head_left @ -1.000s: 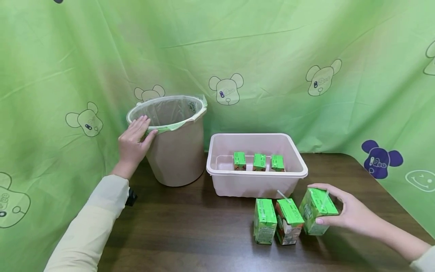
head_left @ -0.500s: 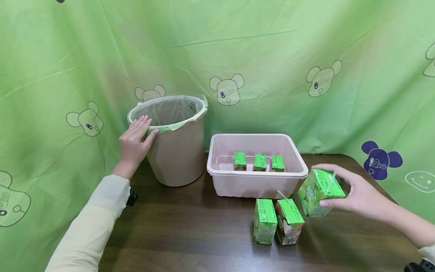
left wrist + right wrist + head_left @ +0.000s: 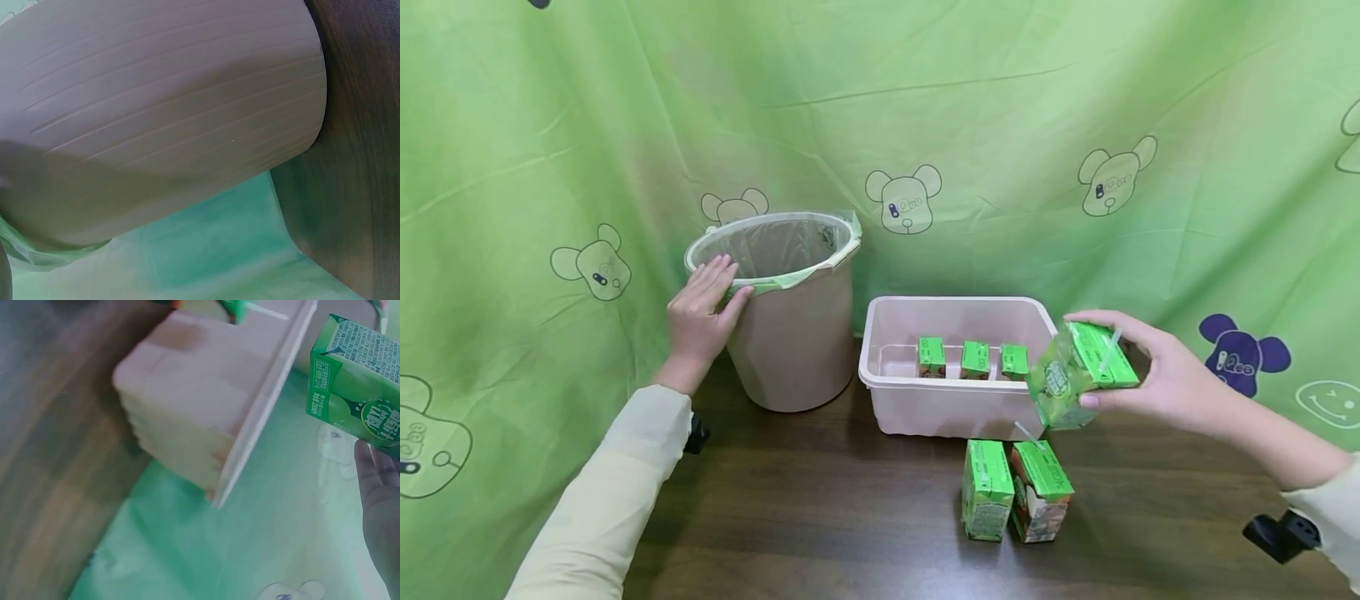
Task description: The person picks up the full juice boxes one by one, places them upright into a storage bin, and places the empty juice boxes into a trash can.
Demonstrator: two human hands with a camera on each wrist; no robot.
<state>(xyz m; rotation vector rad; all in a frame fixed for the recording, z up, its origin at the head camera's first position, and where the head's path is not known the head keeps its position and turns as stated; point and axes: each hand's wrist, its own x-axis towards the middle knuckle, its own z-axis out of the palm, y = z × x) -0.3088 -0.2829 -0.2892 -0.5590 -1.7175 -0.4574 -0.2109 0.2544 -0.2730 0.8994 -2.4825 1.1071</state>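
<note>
My left hand point(image 3: 700, 321) holds the rim of a round beige trash bin point(image 3: 793, 350): the fingers lie over the edge and the thumb outside it. A thin clear bag with a green edge lines the bin. In my right hand point(image 3: 1157, 375) is a green juice box point(image 3: 1063, 379) with a straw, gripped between thumb and fingers. It is lifted, slightly tilted, at the right front corner of a pale pink plastic tub point(image 3: 955, 408). In the right wrist view the juice box point(image 3: 356, 384) shows its printed side. The tub's inside holds three small green-topped boxes point(image 3: 975, 358).
Two more green-topped cartons, one plain green point(image 3: 987, 492) and one with a brown front and straw point(image 3: 1042, 492), stand side by side before the tub. The dark wooden table point(image 3: 820, 517) carries everything. A green printed curtain point(image 3: 1000, 100) hangs behind and at both sides.
My right hand has lifted the green juice box off the table from beside the other two cartons, up and then left towards the tub. My left hand stays at the bin's rim.
</note>
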